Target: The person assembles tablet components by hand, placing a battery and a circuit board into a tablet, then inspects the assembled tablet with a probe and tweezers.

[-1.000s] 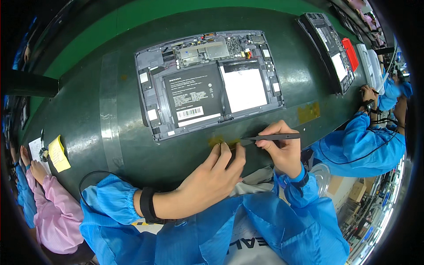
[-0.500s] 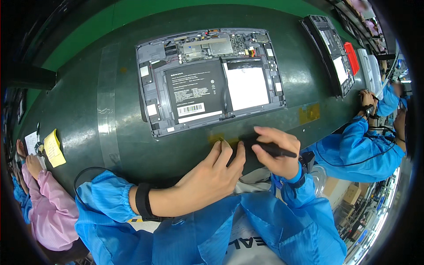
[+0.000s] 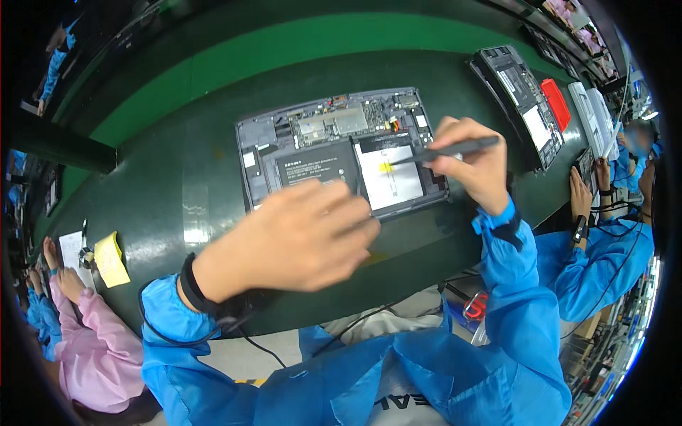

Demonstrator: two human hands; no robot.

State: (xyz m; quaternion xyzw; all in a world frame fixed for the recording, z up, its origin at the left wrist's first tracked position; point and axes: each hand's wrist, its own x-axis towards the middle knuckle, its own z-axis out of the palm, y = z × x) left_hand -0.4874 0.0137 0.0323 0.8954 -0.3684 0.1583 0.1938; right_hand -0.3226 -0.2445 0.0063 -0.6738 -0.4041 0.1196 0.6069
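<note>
An opened laptop chassis (image 3: 398,213) lies on the dark green bench, its circuit board (image 3: 334,122) along the far side. Two flat battery sections fill the near side: a black one (image 3: 302,165) on the left and one with a white face (image 3: 373,192) on the right. My right hand (image 3: 472,160) grips black tweezers (image 3: 455,148), their tip pointing left over the white face. By that tip shows a small yellow piece (image 3: 386,167), apparently tape. My left hand (image 3: 298,238) hovers above the chassis's near left edge, its curled fingers smeared by motion and partly hidden.
Another opened device (image 3: 522,106) stands at the right, beside a red tray (image 3: 555,106) and pale grey cases (image 3: 591,117). Yellow notes (image 3: 111,259) lie at the left. Co-workers in pink (image 3: 103,341) and blue (image 3: 604,266) sit on either side. A post (image 3: 64,138) rises at the left.
Both hands have moved from the bench's near edge up over the chassis, the right one carrying the tweezers. A yellow piece now shows on the white battery face. The view has shifted.
</note>
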